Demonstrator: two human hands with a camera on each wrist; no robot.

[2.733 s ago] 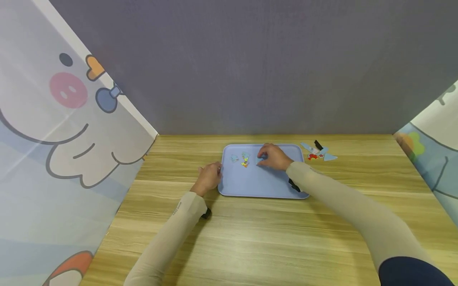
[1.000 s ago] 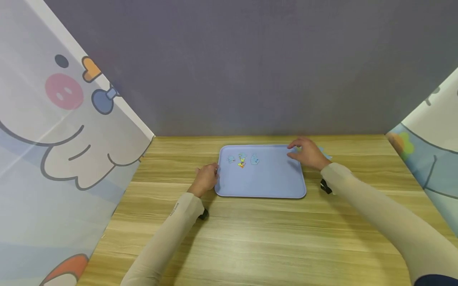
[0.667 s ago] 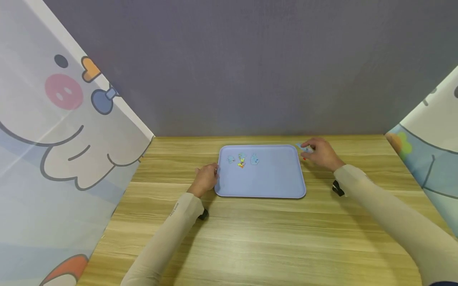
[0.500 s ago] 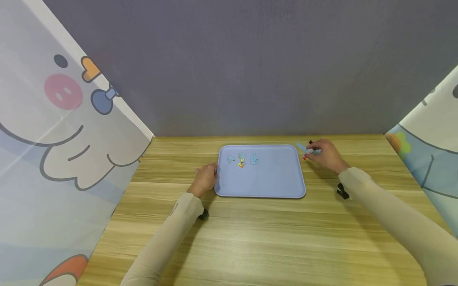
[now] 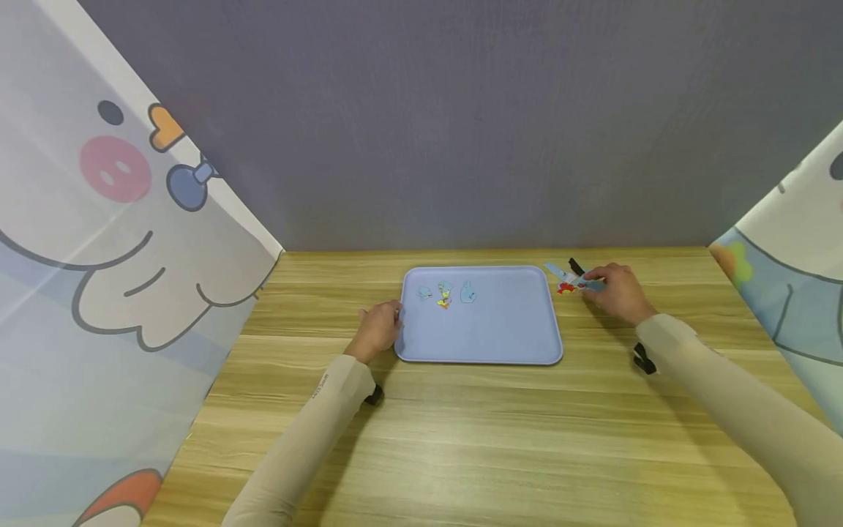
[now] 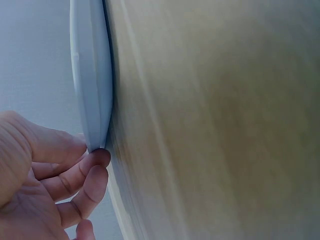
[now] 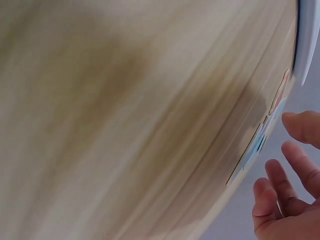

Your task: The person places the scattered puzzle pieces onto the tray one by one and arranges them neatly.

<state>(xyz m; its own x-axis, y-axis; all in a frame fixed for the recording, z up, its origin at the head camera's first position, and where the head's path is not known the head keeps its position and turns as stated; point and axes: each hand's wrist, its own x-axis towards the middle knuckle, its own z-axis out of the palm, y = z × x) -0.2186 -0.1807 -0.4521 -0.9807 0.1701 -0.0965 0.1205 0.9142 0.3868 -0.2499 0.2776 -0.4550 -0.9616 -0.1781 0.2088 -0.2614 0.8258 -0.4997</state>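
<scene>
With thumb and fingertips, my left hand [image 5: 378, 329] pinches the left rim of a pale blue tray [image 5: 507, 333]; the left wrist view shows the tray edge [image 6: 92, 75] between them. My right hand [image 5: 622, 294] hovers at a small pile of flat cut-out pieces beside the tray's right side. A red piece [image 5: 565, 288], a light blue piece [image 5: 556, 270] and a black piece [image 5: 576, 266] stand out there. In the right wrist view, the right hand [image 7: 295, 200] has its thumb and fingers apart near the pieces [image 7: 252, 147], apparently holding none.
On the tray's upper left lie a small light blue piece [image 5: 424, 293], a yellow and orange piece [image 5: 444, 301] and a taller light blue piece [image 5: 467, 293]. The wooden table [image 5: 461, 439] meets a grey panel [image 5: 500, 146] behind, with cartoon-printed sheets [image 5: 197, 271] at both sides.
My right hand has left a light blue piece on the tray, moved right to the pile, and drawn a little farther right over it. The left hand keeps its hold on the rim.
</scene>
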